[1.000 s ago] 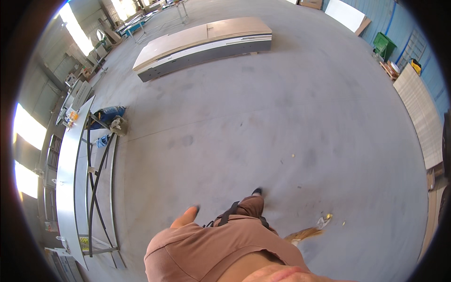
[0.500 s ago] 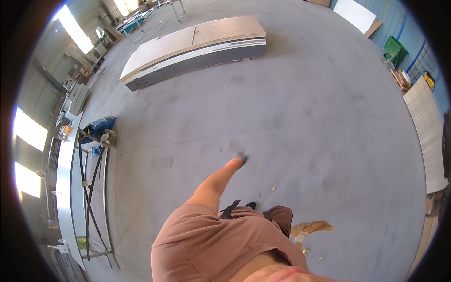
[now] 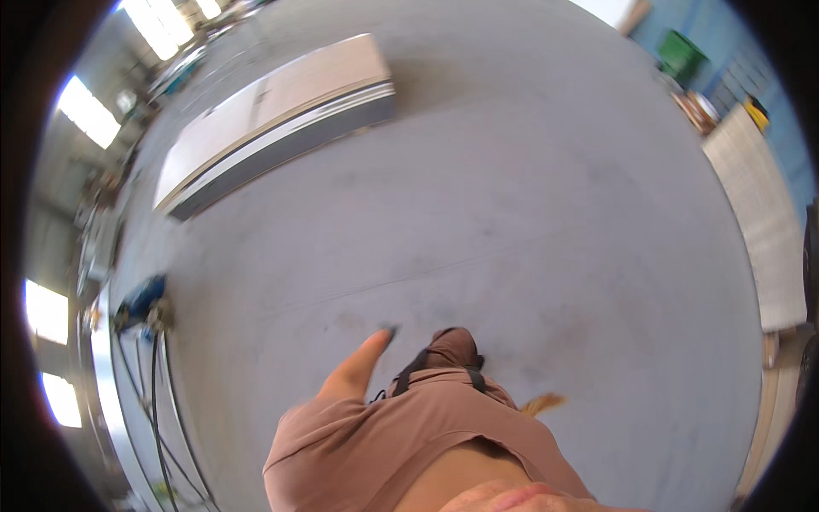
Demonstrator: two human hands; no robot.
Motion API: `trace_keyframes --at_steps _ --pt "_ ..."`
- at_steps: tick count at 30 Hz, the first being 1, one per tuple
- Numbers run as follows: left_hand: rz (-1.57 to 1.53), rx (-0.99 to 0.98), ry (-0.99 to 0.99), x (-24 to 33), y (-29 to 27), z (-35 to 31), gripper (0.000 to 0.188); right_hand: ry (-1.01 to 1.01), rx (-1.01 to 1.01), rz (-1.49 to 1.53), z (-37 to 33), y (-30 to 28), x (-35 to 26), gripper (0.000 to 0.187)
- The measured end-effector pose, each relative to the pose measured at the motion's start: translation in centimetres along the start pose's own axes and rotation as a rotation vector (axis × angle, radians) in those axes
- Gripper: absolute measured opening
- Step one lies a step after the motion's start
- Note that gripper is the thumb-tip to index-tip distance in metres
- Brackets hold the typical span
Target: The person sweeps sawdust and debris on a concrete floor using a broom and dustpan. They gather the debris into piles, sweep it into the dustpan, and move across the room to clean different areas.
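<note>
My left arm reaches forward over the grey floor (image 3: 478,222). At its end, my left hand (image 3: 389,332) is small and dark, as if gloved, and its fingers are smeared by motion, so I cannot tell whether it is open or closed. No object shows against it. My right hand is out of sight behind my body. On my right side, the straw-coloured bristles of a broom (image 3: 543,403) stick out past my shirt, while the rest of it is hidden. One trousered leg (image 3: 452,346) is stepping forward below me.
A long low stack of boards (image 3: 281,119) lies ahead on the left. A metal-framed table (image 3: 111,375) stands at left, with a blue bag (image 3: 143,300) by its far end. Along the right wall are a green bin (image 3: 680,56) and a leaning pale panel (image 3: 759,222).
The view has turned to the right and moved forward. My left arm has swung closer to my body, and a leg has come forward. Less of the broom shows.
</note>
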State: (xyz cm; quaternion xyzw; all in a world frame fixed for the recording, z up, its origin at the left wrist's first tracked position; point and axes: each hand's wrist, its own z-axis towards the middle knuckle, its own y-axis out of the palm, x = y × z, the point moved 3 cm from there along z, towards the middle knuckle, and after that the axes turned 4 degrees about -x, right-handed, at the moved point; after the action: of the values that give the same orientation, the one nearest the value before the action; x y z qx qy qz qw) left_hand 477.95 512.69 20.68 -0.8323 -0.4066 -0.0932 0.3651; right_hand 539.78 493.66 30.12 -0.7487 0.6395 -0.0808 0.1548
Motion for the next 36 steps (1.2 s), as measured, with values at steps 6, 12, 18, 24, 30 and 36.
trace_keyframes --at_steps 6,12,18,24,30,36 --pt "-0.854 0.127 -0.775 0.4 -2.6 -1.8 0.053 0.137 0.026 0.058 6.9 -14.6 -16.6 0.024" --pt "-0.958 0.166 -0.660 25.1 -10.8 21.0 0.050 0.091 0.113 0.345 14.6 -25.6 -37.8 0.027" --pt "0.027 0.296 0.378 70.9 -26.4 49.7 0.043 0.096 -0.008 0.316 12.9 -31.0 -58.2 0.021" --pt "-0.177 0.055 0.709 116.2 -18.3 60.7 0.050 0.222 0.013 0.306 18.3 -41.2 -69.7 0.022" --pt "0.504 -0.160 0.376 121.9 -14.0 73.9 0.065 0.259 -0.059 0.210 26.2 -55.3 -87.1 0.024" --pt "-0.739 -0.117 -0.540 110.5 -14.1 75.2 0.028 0.299 -0.161 0.050 35.4 -68.9 -105.6 0.026"
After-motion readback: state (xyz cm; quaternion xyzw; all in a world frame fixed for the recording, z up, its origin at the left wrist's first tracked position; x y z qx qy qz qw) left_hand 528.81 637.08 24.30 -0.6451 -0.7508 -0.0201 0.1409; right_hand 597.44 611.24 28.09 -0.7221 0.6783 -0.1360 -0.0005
